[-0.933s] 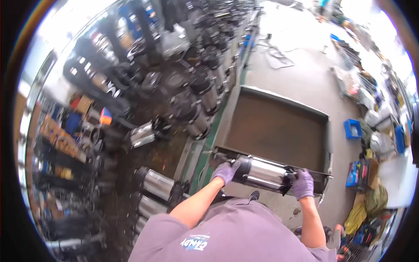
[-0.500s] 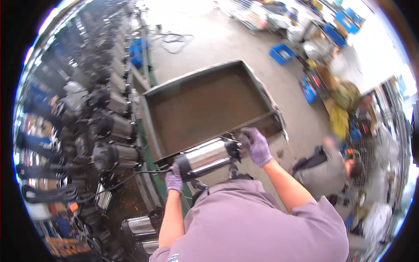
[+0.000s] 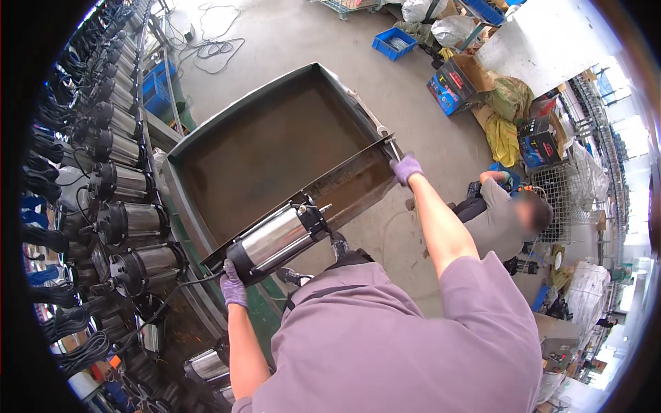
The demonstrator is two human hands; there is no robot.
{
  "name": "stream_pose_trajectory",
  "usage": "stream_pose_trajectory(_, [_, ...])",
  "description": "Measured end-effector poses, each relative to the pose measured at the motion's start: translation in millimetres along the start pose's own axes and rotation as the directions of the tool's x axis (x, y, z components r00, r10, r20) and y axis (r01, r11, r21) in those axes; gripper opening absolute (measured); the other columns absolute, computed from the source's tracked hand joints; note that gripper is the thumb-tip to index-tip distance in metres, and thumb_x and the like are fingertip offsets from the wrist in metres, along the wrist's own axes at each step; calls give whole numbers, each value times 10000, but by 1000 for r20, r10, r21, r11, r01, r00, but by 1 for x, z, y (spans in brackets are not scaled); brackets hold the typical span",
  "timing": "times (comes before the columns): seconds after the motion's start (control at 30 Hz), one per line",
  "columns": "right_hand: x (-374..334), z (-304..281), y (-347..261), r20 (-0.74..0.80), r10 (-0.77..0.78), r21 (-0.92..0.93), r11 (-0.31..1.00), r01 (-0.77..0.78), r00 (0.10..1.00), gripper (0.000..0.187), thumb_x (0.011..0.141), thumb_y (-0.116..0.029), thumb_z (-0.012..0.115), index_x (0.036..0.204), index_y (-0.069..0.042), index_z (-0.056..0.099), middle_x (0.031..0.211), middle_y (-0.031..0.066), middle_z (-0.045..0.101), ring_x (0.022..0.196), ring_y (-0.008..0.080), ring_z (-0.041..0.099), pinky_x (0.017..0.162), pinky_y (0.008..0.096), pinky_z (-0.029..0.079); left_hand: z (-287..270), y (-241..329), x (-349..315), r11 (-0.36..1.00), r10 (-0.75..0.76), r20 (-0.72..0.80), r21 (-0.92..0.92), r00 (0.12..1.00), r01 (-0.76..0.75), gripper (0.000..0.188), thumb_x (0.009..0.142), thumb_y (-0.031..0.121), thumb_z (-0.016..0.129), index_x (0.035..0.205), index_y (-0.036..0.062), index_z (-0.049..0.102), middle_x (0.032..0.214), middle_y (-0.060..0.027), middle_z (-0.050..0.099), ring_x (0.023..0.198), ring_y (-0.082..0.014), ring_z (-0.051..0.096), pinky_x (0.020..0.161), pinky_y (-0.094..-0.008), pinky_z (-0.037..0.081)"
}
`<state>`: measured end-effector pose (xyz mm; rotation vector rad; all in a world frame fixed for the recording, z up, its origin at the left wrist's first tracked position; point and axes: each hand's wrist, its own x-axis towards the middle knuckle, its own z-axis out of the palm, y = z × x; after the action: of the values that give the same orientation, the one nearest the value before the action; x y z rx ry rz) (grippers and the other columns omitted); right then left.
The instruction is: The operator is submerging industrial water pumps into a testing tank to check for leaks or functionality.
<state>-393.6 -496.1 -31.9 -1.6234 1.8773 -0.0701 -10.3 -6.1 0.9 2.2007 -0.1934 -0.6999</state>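
Steel-bodied, the cylinder (image 3: 270,241) on the tank's (image 3: 265,148) near ledge (image 3: 354,182) looks heavy and slick; I'd grip its black ends (image 3: 242,260). The left hand (image 3: 233,285) touches one, grip unclear; the right hand (image 3: 405,169) clasps a metal tool (image 3: 394,149).

Steel cylinder unit (image 3: 275,241) rested across near edge of shallow brown tub (image 3: 268,148), both purple-gloved hands spread apart.

Unit's dark left end is touched by the left hand (image 3: 234,283); a black cable (image 3: 196,281) is trailed from that end, away to the tub's left. Slim metal piece (image 3: 392,146) at the tub's near right corner is reached by the right hand (image 3: 406,168); exact grip cannot be made out. Similar cylinders (image 3: 138,221) are lined up left of the tub. Blue crate (image 3: 394,43) is set beyond it, far right; open carton (image 3: 458,84) and yellow cloth (image 3: 502,141) are seen right of it; another person (image 3: 492,220) is seen low, nearer right.
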Motion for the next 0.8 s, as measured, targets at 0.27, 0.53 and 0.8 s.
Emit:
stream_pose_trajectory(0.27, [-8,-1,-73,-23,-109,302,947,111,994,509,1000,-315,641,1440,-129,465,794,63,609,643,168,581,577,337,501,-6,5,2,987,-87,3,138,996,86,1046,887,871,436,1084,-121,703,988,-202,730,923,-292,647,893,-420,491])
stream_pose_trajectory(0.53, [-211,-13,-141,215,-717,381,687,619,663,211,940,-166,662,1084,-52,559,805,154,652,736,268,642,735,402,538,-8,12,-4,996,-32,1,85,999,32,993,881,847,504,957,-124,699,868,-231,705,811,-322,617,833,-454,491])
stream_pose_trajectory(0.8, [-273,-16,-212,458,-756,-122,468,875,468,192,952,-212,600,1004,-27,587,847,265,680,857,459,676,773,548,536,-10,9,-2,990,23,7,137,1000,-24,978,885,837,507,887,-123,696,827,-280,682,778,-379,605,821,-482,479])
